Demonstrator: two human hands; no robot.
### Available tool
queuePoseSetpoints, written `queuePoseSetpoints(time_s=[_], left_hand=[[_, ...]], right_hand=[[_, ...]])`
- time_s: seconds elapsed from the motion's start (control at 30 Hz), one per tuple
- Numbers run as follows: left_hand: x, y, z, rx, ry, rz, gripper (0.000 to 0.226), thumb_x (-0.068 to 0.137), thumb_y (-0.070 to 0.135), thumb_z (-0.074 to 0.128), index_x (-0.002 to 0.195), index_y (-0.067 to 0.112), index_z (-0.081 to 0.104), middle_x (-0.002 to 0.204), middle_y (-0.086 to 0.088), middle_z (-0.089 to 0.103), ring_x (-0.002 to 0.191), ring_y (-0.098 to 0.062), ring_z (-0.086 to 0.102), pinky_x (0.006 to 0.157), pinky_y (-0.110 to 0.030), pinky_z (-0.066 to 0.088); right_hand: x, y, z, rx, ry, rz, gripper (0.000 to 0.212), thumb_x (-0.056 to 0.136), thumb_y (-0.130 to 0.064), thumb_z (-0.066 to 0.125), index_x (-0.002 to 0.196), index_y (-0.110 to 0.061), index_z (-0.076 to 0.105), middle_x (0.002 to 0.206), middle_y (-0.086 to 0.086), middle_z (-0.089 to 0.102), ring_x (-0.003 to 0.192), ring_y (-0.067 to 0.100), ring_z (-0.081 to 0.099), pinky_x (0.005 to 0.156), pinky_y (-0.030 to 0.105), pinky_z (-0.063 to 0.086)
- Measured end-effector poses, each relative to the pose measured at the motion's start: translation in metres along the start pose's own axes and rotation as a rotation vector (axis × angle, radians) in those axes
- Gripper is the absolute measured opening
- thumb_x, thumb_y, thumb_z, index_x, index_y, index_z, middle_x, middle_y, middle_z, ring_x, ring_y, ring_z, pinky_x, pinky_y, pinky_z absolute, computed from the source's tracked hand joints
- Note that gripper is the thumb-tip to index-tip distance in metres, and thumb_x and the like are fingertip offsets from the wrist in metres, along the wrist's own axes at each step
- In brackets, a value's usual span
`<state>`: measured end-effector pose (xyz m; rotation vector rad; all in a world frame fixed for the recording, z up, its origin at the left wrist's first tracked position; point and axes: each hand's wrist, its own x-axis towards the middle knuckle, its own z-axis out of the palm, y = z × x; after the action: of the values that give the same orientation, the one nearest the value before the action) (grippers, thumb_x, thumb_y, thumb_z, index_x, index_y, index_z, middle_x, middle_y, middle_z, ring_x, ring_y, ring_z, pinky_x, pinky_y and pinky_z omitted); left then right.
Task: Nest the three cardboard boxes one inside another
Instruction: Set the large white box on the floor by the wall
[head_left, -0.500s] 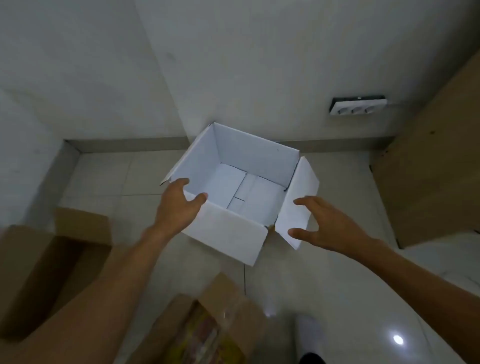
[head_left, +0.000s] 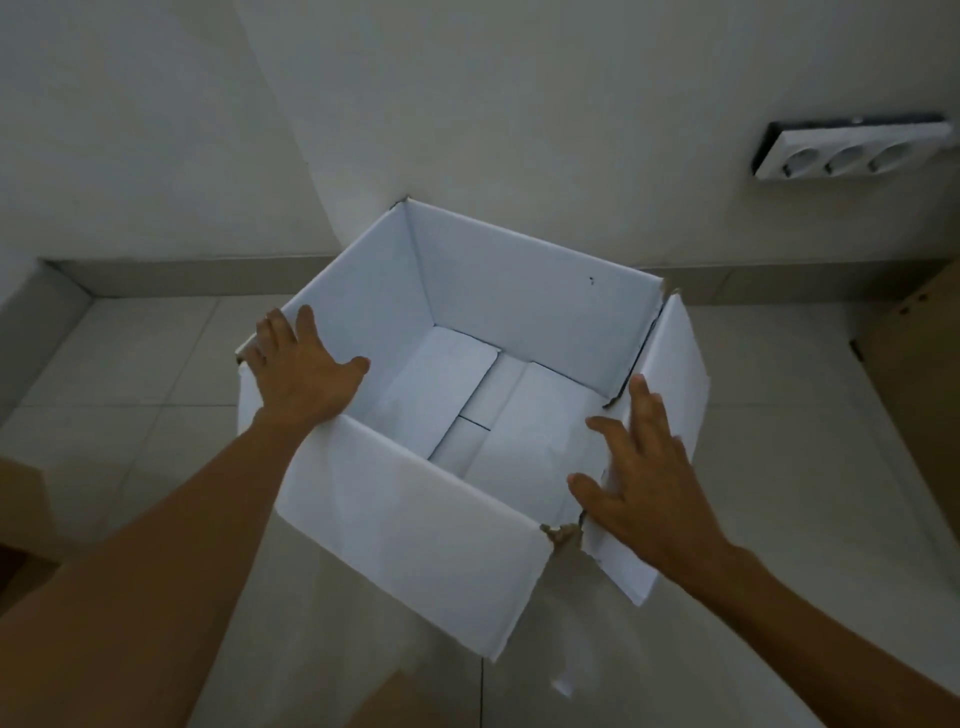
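We look down at a pale tiled floor by a wall. The big white open cardboard box sits there, empty. Our left hand and right hand lie flat and spread on its side flaps, gripping nothing. It looks light, bendy; we should hold both sides.

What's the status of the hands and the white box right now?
Left hand flat on left flap, right hand on right flap. Open white cardboard box on tiled floor, empty. Nothing inside blocking.

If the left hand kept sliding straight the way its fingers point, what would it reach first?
The left hand rests on the left flap of the white cardboard box, fingers pointing up and away. Going on, it would likely slide off the flap towards the grey skirting, though depth is unclear.
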<state>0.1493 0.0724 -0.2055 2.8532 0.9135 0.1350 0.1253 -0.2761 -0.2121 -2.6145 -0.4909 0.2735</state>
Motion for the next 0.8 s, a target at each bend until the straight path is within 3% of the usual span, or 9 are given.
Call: queuePoseSetpoints(time_s=[0.1, 0.23, 0.33, 0.43, 0.5, 0.53, 0.6, 0.7, 0.8], left_hand=[[0.015, 0.000, -0.003, 0.046, 0.085, -0.021, 0.087, 0.070, 0.047, 0.066, 0.134, 0.001, 0.030, 0.134, -0.024, 0.040, 0.124, -0.039, 0.032, 0.097, -0.053, 0.028], [0.029, -0.001, -0.005, 0.202, 0.179, 0.008, 0.055, 0.077, 0.033, 0.059, 0.116, -0.005, 0.051, 0.116, -0.028, 0.053, 0.108, -0.042, 0.044, 0.090, -0.048, 0.030], [0.037, 0.000, -0.005, 0.056, 0.156, -0.011, 0.034, 0.083, 0.017, 0.051, 0.111, -0.001, 0.057, 0.110, -0.027, 0.057, 0.101, -0.043, 0.052, 0.085, -0.046, 0.038], [0.037, 0.003, -0.006, -0.134, 0.095, -0.051, 0.029, 0.083, 0.008, 0.044, 0.109, 0.006, 0.059, 0.104, -0.025, 0.062, 0.093, -0.043, 0.058, 0.074, -0.040, 0.042], [0.034, 0.006, -0.003, -0.198, 0.105, -0.043, 0.031, 0.083, 0.006, 0.044, 0.110, 0.006, 0.060, 0.105, -0.026, 0.063, 0.093, -0.044, 0.058, 0.076, -0.040, 0.043], [0.033, 0.009, -0.002, -0.225, 0.112, -0.034, 0.031, 0.083, 0.006, 0.045, 0.110, 0.005, 0.060, 0.105, -0.027, 0.063, 0.094, -0.045, 0.058, 0.077, -0.041, 0.044], [0.034, 0.013, 0.000, -0.272, 0.110, -0.023, 0.031, 0.082, 0.005, 0.045, 0.108, 0.005, 0.062, 0.102, -0.026, 0.065, 0.090, -0.045, 0.059, 0.076, -0.040, 0.045], [0.035, 0.018, 0.003, -0.345, 0.123, -0.046, 0.030, 0.080, 0.005, 0.046, 0.103, 0.006, 0.065, 0.094, -0.024, 0.067, 0.081, -0.041, 0.059, 0.071, -0.036, 0.044], [0.028, 0.027, 0.007, -0.415, 0.205, -0.109, 0.029, 0.078, 0.005, 0.047, 0.100, 0.005, 0.067, 0.083, -0.019, 0.066, 0.067, -0.033, 0.055, 0.065, -0.032, 0.041]], right_hand=[[0.006, 0.009, 0.007, 0.060, 0.051, -0.047, 0.053, 0.084, -0.038, 0.053, 0.133, -0.025, 0.038, 0.156, -0.001, -0.019, 0.146, 0.022, -0.012, 0.115, 0.046, 0.009], [0.024, 0.027, 0.003, 0.132, 0.072, -0.056, 0.054, 0.081, -0.039, 0.045, 0.133, -0.027, 0.036, 0.149, -0.012, -0.025, 0.143, 0.012, -0.014, 0.117, 0.049, 0.014], [0.048, 0.043, -0.010, 0.151, 0.049, 0.024, 0.055, 0.089, -0.032, 0.047, 0.140, -0.033, 0.025, 0.156, -0.008, -0.020, 0.141, 0.030, 0.025, 0.106, 0.050, 0.036], [0.071, 0.060, -0.027, 0.182, 0.038, 0.108, 0.069, 0.090, -0.026, 0.046, 0.146, -0.038, 0.006, 0.160, 0.006, 0.004, 0.114, 0.033, 0.053, 0.082, 0.036, 0.047], [0.087, 0.067, -0.039, 0.225, 0.058, 0.144, 0.077, 0.090, -0.024, 0.048, 0.146, -0.037, -0.003, 0.144, 0.019, 0.041, 0.090, 0.032, 0.062, 0.073, 0.036, 0.051], [0.095, 0.069, -0.043, 0.244, 0.071, 0.167, 0.078, 0.089, -0.023, 0.049, 0.147, -0.035, -0.002, 0.128, 0.023, 0.055, 0.083, 0.034, 0.064, 0.072, 0.040, 0.055], [0.111, 0.072, -0.050, 0.279, 0.096, 0.187, 0.068, 0.087, -0.020, 0.049, 0.146, -0.030, 0.016, 0.111, 0.020, 0.064, 0.080, 0.032, 0.064, 0.074, 0.040, 0.056], [0.133, 0.073, -0.059, 0.340, 0.105, 0.195, 0.056, 0.086, -0.011, 0.048, 0.139, -0.026, 0.037, 0.113, 0.007, 0.062, 0.085, 0.023, 0.059, 0.071, 0.026, 0.048], [0.150, 0.074, -0.066, 0.409, 0.094, 0.211, 0.056, 0.086, -0.005, 0.048, 0.138, -0.025, 0.040, 0.116, 0.008, 0.060, 0.093, 0.024, 0.057, 0.076, 0.028, 0.046]])
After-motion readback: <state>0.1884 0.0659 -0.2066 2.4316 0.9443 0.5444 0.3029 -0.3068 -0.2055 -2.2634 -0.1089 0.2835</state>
